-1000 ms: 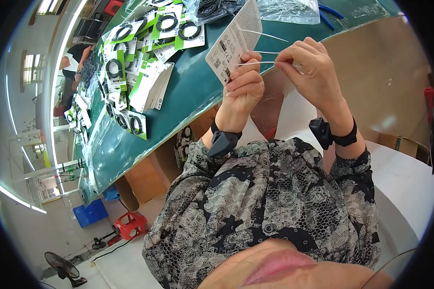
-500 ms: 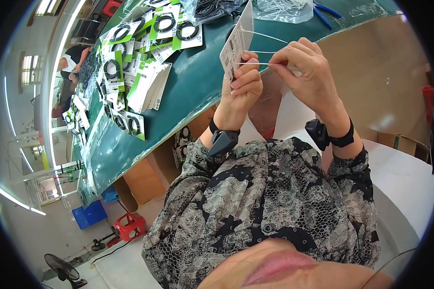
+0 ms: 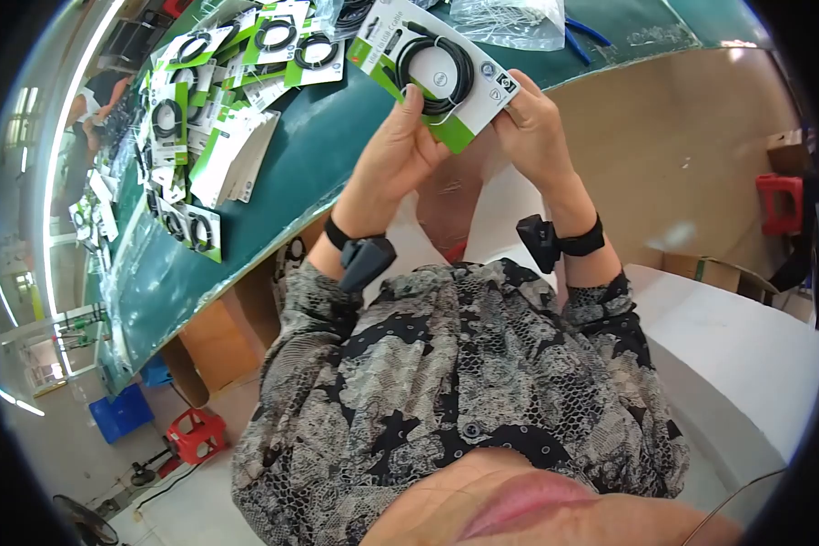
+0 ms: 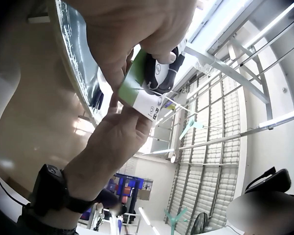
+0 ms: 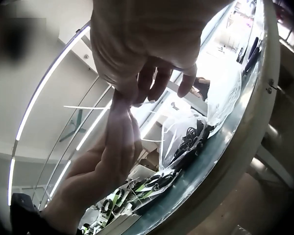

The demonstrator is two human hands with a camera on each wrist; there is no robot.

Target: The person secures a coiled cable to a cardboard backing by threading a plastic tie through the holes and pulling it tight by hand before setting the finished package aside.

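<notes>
A green-and-white card (image 3: 470, 102) with a coiled black cable (image 3: 464, 77) on it faces the head camera, held up in front of the body. My left hand (image 3: 396, 150) grips its lower left part, the thumb over the front beside the coil. At the card's right end, my right hand (image 3: 532, 132) pinches the edge, its fingertips partly hidden behind it. In the left wrist view the card (image 4: 132, 90) lies between the left hand (image 4: 137, 24) and right hand (image 4: 117, 142). Thin white ties (image 5: 85, 107) stick out past the fingers in the right wrist view.
Many similar cable cards (image 3: 166, 118) lie heaped on the green table (image 3: 287, 168), with a stack of cards (image 3: 237, 155) nearer its edge. Behind are a bag of white ties (image 3: 510, 20) and blue-handled pliers (image 3: 587, 36). A red stool (image 3: 197, 435) stands on the floor.
The card has turned from showing its printed back to its cable side and moved left. My right hand has come from the outstretched tie ends to the card's edge.
</notes>
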